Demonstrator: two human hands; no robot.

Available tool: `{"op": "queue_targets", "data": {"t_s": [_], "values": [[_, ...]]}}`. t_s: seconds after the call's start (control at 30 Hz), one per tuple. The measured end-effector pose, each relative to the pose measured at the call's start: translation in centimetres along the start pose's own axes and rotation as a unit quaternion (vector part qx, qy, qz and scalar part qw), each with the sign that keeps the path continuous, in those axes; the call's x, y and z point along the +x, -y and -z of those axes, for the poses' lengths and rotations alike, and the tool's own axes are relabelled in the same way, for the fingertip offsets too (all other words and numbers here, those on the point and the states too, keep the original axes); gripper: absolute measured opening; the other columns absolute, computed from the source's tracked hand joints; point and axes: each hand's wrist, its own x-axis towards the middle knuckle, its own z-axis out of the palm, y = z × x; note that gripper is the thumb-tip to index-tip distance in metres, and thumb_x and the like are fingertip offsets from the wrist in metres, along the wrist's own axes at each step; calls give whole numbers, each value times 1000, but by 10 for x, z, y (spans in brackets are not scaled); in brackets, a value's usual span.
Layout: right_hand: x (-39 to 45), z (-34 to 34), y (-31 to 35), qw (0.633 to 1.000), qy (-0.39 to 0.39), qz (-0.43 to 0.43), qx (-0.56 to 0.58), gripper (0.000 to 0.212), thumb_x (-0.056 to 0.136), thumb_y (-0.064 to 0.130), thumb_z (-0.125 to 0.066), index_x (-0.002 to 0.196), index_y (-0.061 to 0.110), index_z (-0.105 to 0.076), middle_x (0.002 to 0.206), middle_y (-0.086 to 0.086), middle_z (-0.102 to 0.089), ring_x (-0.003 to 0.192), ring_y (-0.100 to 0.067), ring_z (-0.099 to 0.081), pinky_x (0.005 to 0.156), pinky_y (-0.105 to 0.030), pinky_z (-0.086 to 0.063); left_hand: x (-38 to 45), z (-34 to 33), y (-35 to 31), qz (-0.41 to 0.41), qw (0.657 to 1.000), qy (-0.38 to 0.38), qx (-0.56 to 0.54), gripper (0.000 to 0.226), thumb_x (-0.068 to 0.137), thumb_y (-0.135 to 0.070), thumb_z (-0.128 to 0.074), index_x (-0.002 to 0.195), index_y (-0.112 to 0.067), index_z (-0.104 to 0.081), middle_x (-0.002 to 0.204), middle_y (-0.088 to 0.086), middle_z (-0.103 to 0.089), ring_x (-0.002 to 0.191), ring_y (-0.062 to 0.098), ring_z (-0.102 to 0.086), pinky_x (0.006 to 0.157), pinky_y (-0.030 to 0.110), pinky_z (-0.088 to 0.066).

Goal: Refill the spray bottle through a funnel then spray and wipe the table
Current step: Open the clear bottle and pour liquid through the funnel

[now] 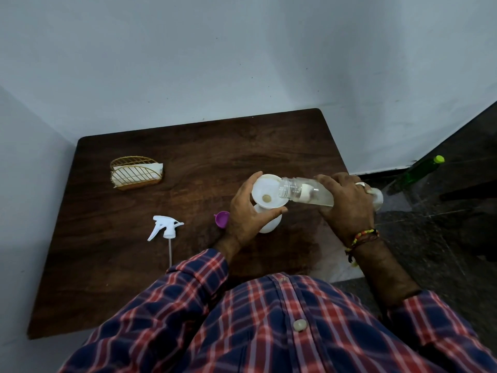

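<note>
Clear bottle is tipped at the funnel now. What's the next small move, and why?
Probably keep tilting the clear bottle a little further with the right hand: its mouth sits over the white funnel, which the left hand steadies on the spray bottle, and liquid remains inside. The trigger head lies aside on the table.

Plain room in a home, prob. a corner: bare grey walls (242,49), small wood table (188,162), napkin holder (136,172), dark tile floor (443,238), green bottle (415,172).
</note>
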Motion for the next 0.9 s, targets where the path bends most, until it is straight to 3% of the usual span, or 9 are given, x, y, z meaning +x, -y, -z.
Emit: {"op": "queue_targets", "data": {"t_s": [0.13,0.53,0.9], "values": [[0,-1,0,1000,0,-1,2,59,71,26,-82,126,24,-61,115,-10,-61,105,-35,-57,81,-47,-50,0,0,-1,-1,1000,-1,-3,90,66,-33,-91,142,-15,-46,138,-4,-56,125,2,-51,101,13,-43],[-1,-1,1,1000,-7,-3,-5,60,70,24,-82,126,26,-62,113,-9,-61,104,-35,-57,82,-48,-50,0,0,-2,-2,1000,-5,1,90,66,-34,-91,142,-14,-47,137,-1,-57,125,9,-53,104,36,-49],[0,-1,3,999,-27,3,-17,60,66,21,-84,123,25,-63,109,-8,-62,101,-34,-59,83,-48,-49,1,0,-2,0,1000,1,6,90,67,-32,-91,142,-13,-46,134,-11,-54,122,-5,-49,103,19,-46]]}}
